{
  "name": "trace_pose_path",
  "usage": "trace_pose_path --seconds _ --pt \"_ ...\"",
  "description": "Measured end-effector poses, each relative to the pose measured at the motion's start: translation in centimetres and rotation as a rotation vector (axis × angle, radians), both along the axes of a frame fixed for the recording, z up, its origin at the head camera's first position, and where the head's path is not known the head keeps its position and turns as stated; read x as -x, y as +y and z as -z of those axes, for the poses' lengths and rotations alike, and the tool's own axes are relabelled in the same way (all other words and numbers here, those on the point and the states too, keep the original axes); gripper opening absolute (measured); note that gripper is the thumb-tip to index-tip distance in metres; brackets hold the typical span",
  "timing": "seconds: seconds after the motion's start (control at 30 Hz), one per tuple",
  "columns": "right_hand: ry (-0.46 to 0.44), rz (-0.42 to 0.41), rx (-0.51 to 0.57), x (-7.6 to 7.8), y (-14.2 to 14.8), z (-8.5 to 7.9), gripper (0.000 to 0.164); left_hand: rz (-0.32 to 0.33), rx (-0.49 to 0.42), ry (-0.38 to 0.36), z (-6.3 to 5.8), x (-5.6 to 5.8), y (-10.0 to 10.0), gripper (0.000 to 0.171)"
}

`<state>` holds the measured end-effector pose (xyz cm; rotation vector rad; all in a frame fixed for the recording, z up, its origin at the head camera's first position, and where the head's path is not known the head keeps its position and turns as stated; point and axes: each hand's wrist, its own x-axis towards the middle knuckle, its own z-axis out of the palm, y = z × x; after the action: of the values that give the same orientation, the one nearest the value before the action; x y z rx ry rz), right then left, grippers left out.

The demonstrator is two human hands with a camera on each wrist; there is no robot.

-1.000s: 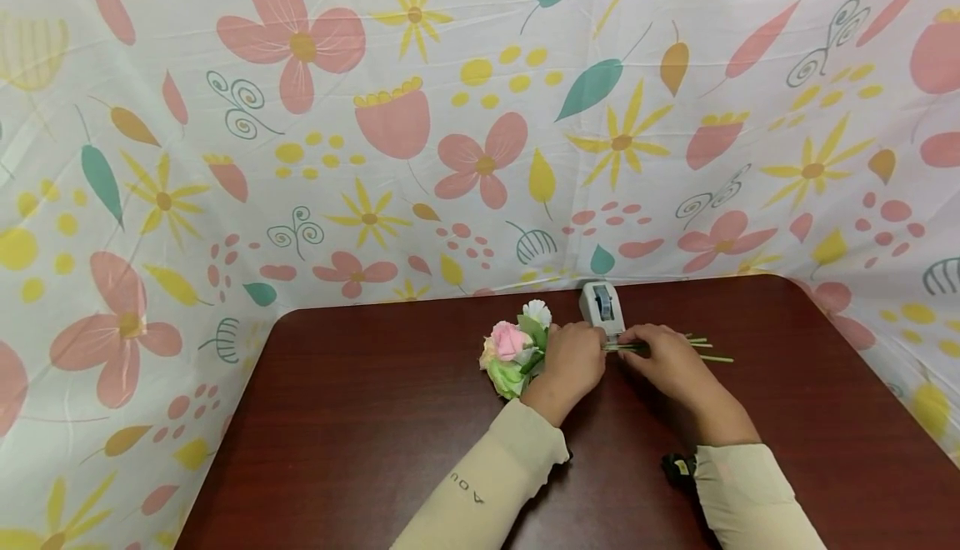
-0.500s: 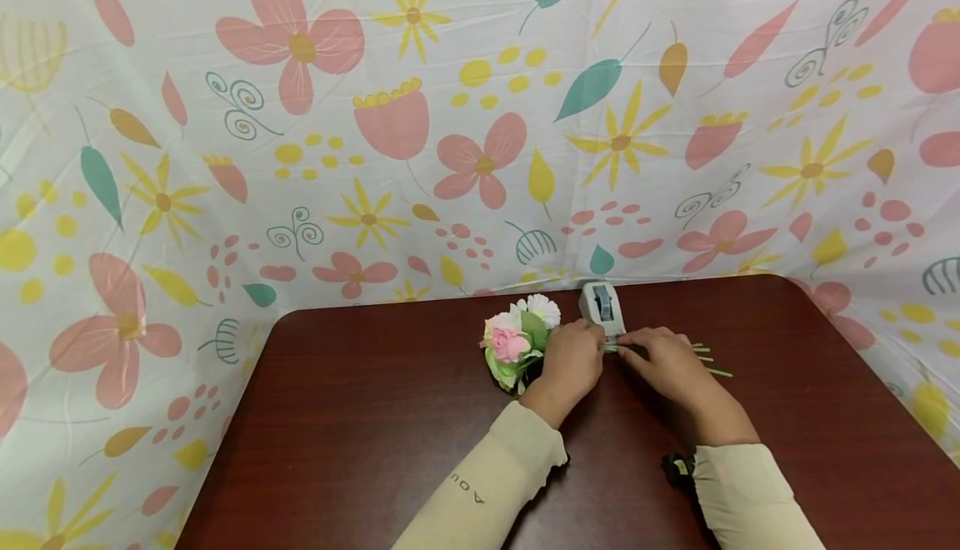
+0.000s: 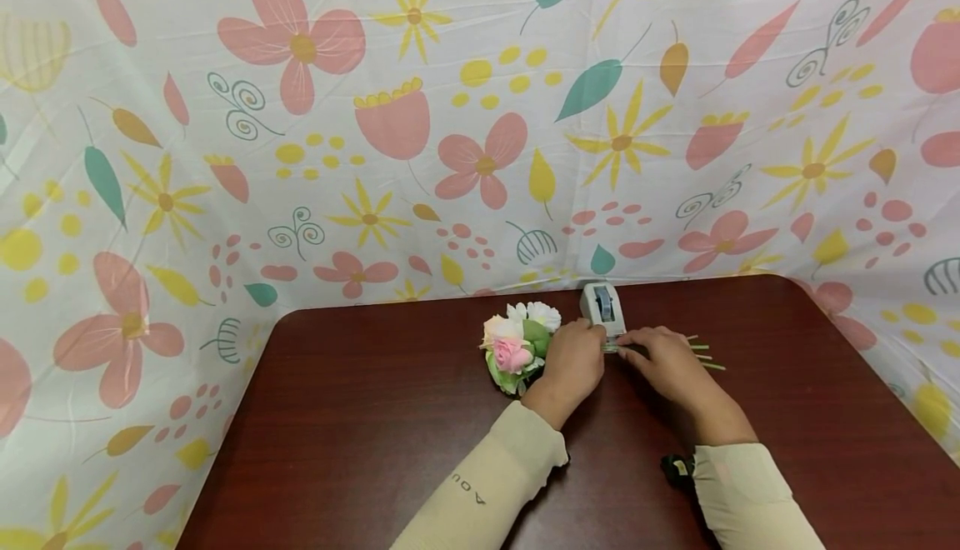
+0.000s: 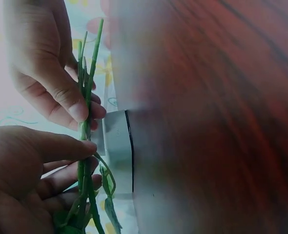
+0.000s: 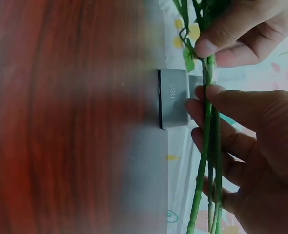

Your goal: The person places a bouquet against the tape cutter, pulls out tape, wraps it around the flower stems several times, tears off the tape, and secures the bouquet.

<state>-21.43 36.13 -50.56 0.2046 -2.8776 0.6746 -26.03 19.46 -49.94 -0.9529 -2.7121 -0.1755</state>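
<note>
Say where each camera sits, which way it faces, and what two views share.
Head: worn on the head, looking forward and down at table, flowers and tape dispenser; left hand, right hand and sleeves show.
Left wrist: worn there, facing the stems; left hand low, right hand above.
Right wrist: worn there, also facing the stems; right hand low, left hand above.
Shared: both wrist views show stems, both hands and tape dispenser.

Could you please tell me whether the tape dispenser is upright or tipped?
Upright: the tape dispenser has its dark base edge against the table, and the head view shows its tape roll from above.
</note>
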Motion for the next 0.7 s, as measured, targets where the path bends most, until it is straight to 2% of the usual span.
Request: trace_pose_path --seconds 0.23,0.7 --pt "0.013 0.007 0.003 -0.04 -0.09 -0.15 0.017 -0.018 0.033 -0.056 -0.14 -0.09 -0.02 0.015" --pt "0.032 0.015 0.001 -0.22 -0.29 -0.51 0.015 -0.043 0.055 -0.117 0.2 -0.11 0.11 0.03"
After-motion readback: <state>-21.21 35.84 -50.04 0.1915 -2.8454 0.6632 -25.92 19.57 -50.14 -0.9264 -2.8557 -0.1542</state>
